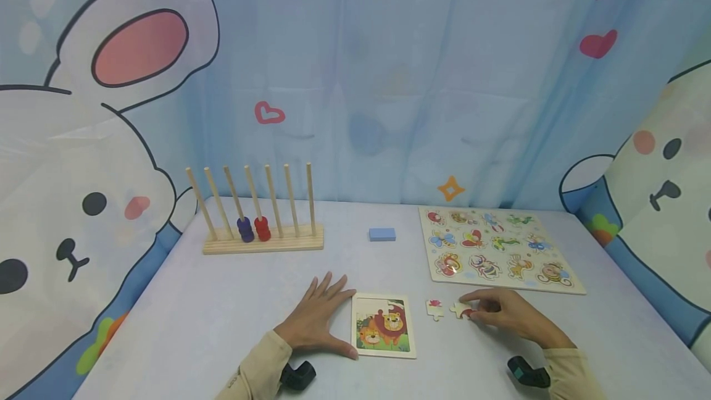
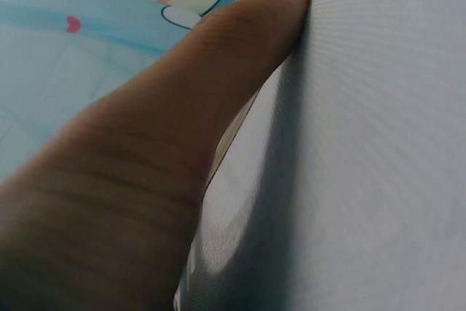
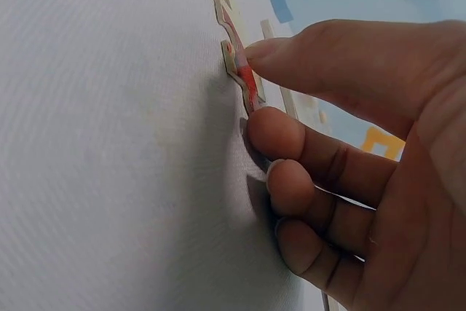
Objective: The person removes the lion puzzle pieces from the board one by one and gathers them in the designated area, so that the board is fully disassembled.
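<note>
A lion puzzle board (image 1: 383, 326) lies in the middle of the table in the head view, with a bare patch at its upper left. My left hand (image 1: 319, 320) rests beside it, fingers spread, index and thumb against its left edge. The left wrist view shows that thumb (image 2: 182, 100) close up. To the right of the board, my right hand (image 1: 508, 313) pinches a puzzle piece (image 3: 249, 81) with a red patch between thumb and fingertips, low at the table. Another puzzle piece (image 1: 435, 308) with a red print lies between that piece and the board.
A picture board of insects and animals (image 1: 466, 252) lies at the back right. At the back left stands a wooden peg rack (image 1: 289, 241) with blue beads (image 1: 245, 229) and red beads (image 1: 263, 228). A blue block (image 1: 382, 234) lies between them. A printed curtain (image 1: 389, 79) hangs behind the table.
</note>
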A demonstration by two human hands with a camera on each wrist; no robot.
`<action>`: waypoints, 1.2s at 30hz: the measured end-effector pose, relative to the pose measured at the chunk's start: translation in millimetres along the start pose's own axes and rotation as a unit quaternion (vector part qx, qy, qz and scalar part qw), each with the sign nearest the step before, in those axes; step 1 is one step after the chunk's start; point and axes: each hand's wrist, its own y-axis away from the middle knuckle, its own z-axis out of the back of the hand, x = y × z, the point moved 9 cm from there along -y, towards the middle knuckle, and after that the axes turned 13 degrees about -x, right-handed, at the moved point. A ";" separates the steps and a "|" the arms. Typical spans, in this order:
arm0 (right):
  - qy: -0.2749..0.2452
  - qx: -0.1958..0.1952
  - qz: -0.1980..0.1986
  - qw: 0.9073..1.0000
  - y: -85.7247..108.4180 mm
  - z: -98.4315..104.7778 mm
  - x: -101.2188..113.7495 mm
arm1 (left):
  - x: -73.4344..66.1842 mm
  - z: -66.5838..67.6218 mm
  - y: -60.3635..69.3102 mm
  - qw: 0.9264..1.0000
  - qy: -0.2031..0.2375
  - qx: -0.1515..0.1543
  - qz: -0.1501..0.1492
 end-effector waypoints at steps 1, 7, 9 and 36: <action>-0.001 0.000 0.000 1.000 -0.1 0.2 0.4 | -0.1 0.1 -0.1 1.000 0.000 0.000 0.000; -0.001 -0.010 -0.002 1.000 -1.2 2.0 1.5 | -0.3 0.5 0.0 1.000 0.000 0.004 0.004; 0.003 -0.016 -0.004 1.000 -2.4 2.1 2.1 | -0.5 0.8 0.1 1.000 0.000 0.004 0.005; -0.004 -0.088 0.122 0.989 -26.8 -33.6 62.2 | -3.1 3.1 -0.2 1.000 0.001 0.007 0.006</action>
